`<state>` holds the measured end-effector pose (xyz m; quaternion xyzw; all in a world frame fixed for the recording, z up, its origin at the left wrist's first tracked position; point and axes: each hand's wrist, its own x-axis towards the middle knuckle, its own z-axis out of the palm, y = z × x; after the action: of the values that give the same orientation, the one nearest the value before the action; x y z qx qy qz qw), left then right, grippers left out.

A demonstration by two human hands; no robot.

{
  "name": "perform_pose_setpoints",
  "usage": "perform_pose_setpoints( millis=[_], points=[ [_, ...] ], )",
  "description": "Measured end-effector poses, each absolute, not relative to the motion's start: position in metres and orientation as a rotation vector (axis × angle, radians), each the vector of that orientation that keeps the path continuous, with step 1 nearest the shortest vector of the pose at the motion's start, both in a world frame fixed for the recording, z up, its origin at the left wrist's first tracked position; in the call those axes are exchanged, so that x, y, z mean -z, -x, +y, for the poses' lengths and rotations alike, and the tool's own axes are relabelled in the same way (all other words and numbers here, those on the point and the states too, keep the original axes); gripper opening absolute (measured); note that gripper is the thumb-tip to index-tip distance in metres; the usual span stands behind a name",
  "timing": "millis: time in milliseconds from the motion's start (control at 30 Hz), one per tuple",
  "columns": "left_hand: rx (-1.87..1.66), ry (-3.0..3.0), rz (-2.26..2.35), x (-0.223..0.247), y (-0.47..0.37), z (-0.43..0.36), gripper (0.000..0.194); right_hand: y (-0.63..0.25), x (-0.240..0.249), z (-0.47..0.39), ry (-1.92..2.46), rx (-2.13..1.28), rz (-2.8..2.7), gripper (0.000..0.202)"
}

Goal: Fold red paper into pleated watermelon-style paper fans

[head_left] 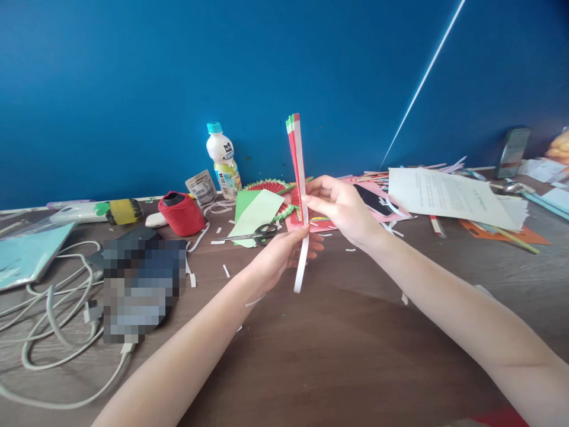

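Observation:
Upright between my hands stands a narrow stack of accordion-folded paper (294,142), red with green and white at its top end. A white strip (301,267) runs along its face and hangs below, curling slightly at the lower end. My left hand (288,252) pinches the stack low down, thumb in front. Higher up, the fingertips of my right hand (338,204) are closed on the stack's right edge. Behind them on the table lie black-handled scissors (265,232), light green paper (262,214) and a pleated red-and-green paper fan (269,188), partly hidden.
A bottle with a teal cap (223,160) stands by the blue wall, near a red roll-shaped object (181,212). White cables (48,296) loop at the left. Printed sheets (448,196) lie at the right. Small white paper scraps (226,271) dot the brown table (338,367).

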<state>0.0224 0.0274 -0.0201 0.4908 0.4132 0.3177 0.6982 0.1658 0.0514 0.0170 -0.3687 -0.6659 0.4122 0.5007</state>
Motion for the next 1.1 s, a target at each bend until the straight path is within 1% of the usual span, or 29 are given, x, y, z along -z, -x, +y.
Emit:
perform_pose_setpoints(
  millis=[133,233,333,533,733,1100],
  points=[
    [-0.754,-1.175,0.943,0.017,-0.022,0.026,0.050,-0.166,-0.019,0.050,0.912,-1.084,-1.664,0.020],
    [-0.777,-1.181,0.956,0.015,-0.021,0.026,0.048,-0.168,-0.020,0.050,0.972,-1.121,-1.743,0.016],
    [-0.781,-1.156,0.971,0.013,-0.021,0.026,0.046,-0.169,-0.019,0.050,1.027,-1.081,-1.760,0.017],
    [-0.731,-0.974,0.926,0.005,-0.023,0.025,0.033,-0.170,-0.015,0.055,0.900,-0.952,-1.745,0.012],
    [-0.725,-0.951,0.903,0.009,-0.023,0.026,0.029,-0.170,-0.013,0.055,0.854,-0.973,-1.727,0.017],
    [-0.727,-0.960,0.897,0.010,-0.023,0.025,0.030,-0.169,-0.016,0.052,0.882,-1.027,-1.699,0.023]
  ],
)
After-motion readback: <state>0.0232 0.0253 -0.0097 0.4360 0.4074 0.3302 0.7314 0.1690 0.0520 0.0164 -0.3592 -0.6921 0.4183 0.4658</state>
